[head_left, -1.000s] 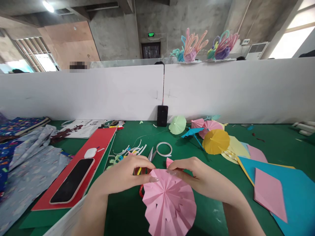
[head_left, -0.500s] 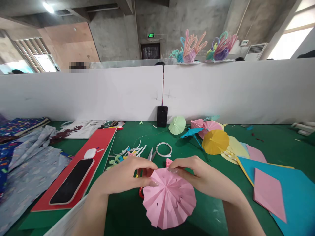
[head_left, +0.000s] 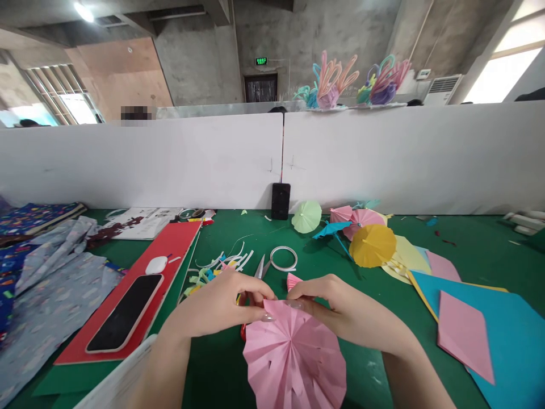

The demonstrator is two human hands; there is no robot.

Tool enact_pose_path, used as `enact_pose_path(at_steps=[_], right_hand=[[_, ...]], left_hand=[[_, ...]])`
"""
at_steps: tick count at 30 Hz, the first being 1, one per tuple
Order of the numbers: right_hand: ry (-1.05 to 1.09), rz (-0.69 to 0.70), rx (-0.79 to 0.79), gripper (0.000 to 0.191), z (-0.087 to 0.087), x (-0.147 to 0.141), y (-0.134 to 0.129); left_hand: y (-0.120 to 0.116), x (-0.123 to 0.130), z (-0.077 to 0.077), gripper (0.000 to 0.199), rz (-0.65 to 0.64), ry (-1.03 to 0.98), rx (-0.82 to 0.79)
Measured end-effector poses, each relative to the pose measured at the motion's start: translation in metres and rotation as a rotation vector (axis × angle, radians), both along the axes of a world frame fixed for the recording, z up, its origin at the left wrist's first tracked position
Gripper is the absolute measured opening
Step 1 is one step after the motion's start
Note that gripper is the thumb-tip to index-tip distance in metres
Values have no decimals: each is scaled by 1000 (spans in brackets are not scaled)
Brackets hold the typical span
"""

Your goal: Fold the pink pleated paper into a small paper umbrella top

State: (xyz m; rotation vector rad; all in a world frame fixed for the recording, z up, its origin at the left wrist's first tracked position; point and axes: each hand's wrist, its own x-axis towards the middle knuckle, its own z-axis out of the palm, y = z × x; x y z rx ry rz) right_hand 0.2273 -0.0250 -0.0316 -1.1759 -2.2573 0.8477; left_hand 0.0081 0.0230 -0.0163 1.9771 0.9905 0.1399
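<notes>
A pleated pink paper disc [head_left: 296,363], round with small cut-outs, is pinched at its far edge by both hands. My left hand [head_left: 230,304] grips the upper left of that edge between thumb and fingers. On the upper right, my right hand [head_left: 323,301] holds the same edge, thumb on top. The lower rim of the disc runs out of view. Behind the hands lie scissors [head_left: 263,268], blades pointing away, their red handle mostly covered by my left hand. A small folded pink paper piece [head_left: 293,280] shows just beyond my right hand.
Beyond the hands are a tape roll [head_left: 284,259] and paper scraps [head_left: 213,270]. Paper umbrellas, one yellow [head_left: 373,246] and one green [head_left: 306,217], stand farther back. Coloured sheets [head_left: 511,318] lie right; a phone [head_left: 125,312] rests on a red board [head_left: 172,250] left. A white partition [head_left: 170,162] borders the table.
The pink disc has come slightly closer and lower, tilting up so more of its face shows. Both hands keep their pinch and have shifted only a little.
</notes>
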Motion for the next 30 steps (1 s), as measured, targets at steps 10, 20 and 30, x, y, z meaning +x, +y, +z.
enact_pose_path(at_steps=[10, 20, 30], right_hand=[[2, 49, -7, 22, -1, -4, 0], [-98, -63, -14, 25, -1, -5, -5], [-24, -36, 15, 36, 0, -13, -11]], left_hand=[[2, -1, -4, 22, -152, -7, 219], [1, -6, -3, 14, -145, 9, 281], [-5, 1, -3, 12, -115, -7, 254]])
